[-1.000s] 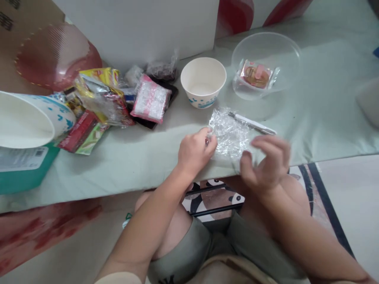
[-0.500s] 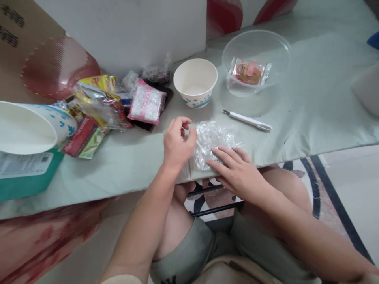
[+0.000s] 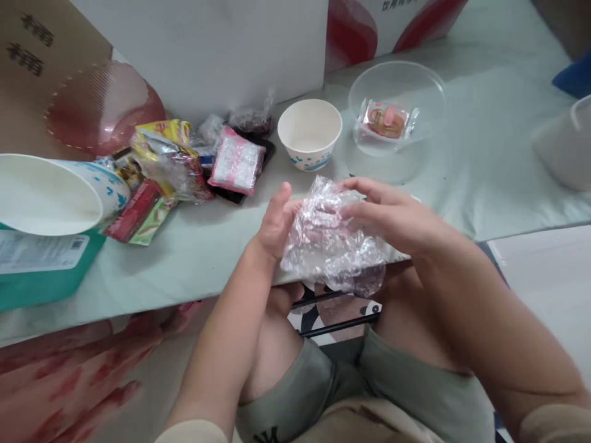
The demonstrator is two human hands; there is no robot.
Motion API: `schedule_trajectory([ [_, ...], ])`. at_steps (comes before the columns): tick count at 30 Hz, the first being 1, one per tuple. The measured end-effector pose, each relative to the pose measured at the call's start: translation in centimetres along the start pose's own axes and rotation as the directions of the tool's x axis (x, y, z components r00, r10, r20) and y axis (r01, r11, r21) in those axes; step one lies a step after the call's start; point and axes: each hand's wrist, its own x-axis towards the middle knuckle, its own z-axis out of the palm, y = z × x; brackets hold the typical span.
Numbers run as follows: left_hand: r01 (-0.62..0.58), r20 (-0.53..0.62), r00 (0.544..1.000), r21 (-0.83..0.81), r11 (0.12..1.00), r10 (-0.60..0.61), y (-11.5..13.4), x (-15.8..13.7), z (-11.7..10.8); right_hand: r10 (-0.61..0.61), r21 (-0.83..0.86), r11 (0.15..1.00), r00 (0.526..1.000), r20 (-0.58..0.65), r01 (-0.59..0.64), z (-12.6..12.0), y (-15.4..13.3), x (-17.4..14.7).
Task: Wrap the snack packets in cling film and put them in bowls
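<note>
A crinkled sheet of clear plastic wrap is lifted off the table between my hands and hangs past the front edge. My left hand is at its left side, thumb up, with the other fingers partly hidden behind the plastic. From the right, my right hand has its fingers bent onto the upper edge of the wrap. Just beyond stands an upright white paper bowl with a blue pattern. The white pen-like knife is mostly covered by my right hand.
A clear plastic bowl holds a wrapped snack at the back right. To the left lie several snack packets, a pink-edged wrapped packet, a tipped paper tub and a green package. Boxes line the back.
The plastic wrap has come up off the table and spread out between my hands. My right hand has moved up and now covers most of the knife.
</note>
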Motion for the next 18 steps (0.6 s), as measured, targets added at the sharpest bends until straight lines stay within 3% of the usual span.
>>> schedule_trajectory([
  [2,0.071,0.013,0.997,-0.001,0.997,-0.071,0.1,0.0,-0.6,0.013,0.093,0.996,0.994,-0.108,-0.003,-0.4,1.2,1.5],
  [6,0.017,-0.265,0.964,0.124,0.992,0.017,0.0,0.2,-1.3,-0.045,0.323,0.939,0.975,-0.219,0.116,-0.7,3.9,2.3],
  [9,-0.024,-0.346,0.936,0.094,0.995,0.055,0.2,0.4,-1.0,-0.080,0.434,0.883,0.969,-0.233,0.177,-0.1,4.8,2.4],
  [13,-0.045,-0.356,0.932,0.095,0.994,0.077,0.3,0.8,-0.6,-0.040,0.419,0.902,0.986,-0.159,0.104,0.9,5.2,3.4],
  [18,-0.061,-0.342,0.932,0.171,0.983,0.117,0.1,1.5,-1.3,-0.046,0.303,0.942,0.951,-0.307,0.144,0.0,5.8,4.3],
])
